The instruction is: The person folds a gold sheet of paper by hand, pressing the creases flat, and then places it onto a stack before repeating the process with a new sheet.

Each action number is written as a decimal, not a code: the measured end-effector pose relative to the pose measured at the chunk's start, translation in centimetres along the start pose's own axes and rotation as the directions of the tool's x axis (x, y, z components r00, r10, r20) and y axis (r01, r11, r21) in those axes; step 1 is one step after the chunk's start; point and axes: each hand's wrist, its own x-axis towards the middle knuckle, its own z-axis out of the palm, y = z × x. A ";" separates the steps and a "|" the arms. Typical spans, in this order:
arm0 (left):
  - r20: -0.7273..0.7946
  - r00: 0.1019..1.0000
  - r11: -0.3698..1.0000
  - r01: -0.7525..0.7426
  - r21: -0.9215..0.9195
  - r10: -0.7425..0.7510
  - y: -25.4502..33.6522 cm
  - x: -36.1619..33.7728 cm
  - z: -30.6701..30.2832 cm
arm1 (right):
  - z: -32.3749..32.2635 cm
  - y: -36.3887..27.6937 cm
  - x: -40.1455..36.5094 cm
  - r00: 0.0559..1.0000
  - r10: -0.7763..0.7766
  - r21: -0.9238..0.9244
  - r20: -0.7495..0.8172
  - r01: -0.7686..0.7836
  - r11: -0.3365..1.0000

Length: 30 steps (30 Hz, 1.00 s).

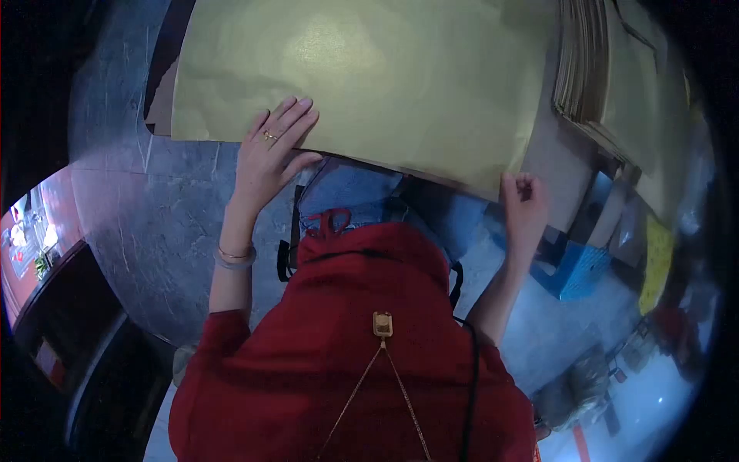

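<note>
A large sheet of yellowish paper [400, 92] lies across the table in front of me. My left hand [275, 150] rests on its near edge toward the left, fingers stretched out over the surface and thumb apart. At the near right corner, my right hand [526, 204] is closed, its thumb and forefinger pinching the paper's edge. Just beyond that corner, a strip of the brown tabletop [566, 150] shows.
A thick stack of similar sheets [583, 69] stands at the right of the table. Below it on the floor side is a blue plastic basket [583, 269], with a yellow strip [656, 266] hanging nearby. Dark furniture [92, 331] stands at the lower left.
</note>
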 end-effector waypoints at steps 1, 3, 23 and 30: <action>0.001 1.000 1.000 -0.002 -0.006 0.002 0.0 0.1 -0.1 | -0.1 0.0 0.0 1.000 0.003 0.000 0.012 -0.003 1.000; 0.001 1.000 1.000 -0.004 -0.012 0.004 0.0 0.1 -0.1 | 0.0 0.0 0.1 1.000 0.006 0.001 0.023 -0.006 1.000; 0.026 1.000 1.000 0.010 -0.012 -0.009 0.3 0.1 -0.3 | -0.2 0.0 0.1 0.998 0.031 0.038 0.053 -0.033 0.999; -0.054 0.998 0.999 0.037 -0.018 -0.038 0.8 0.4 0.1 | -0.1 -1.1 -0.2 0.997 0.059 0.189 0.049 -0.067 0.980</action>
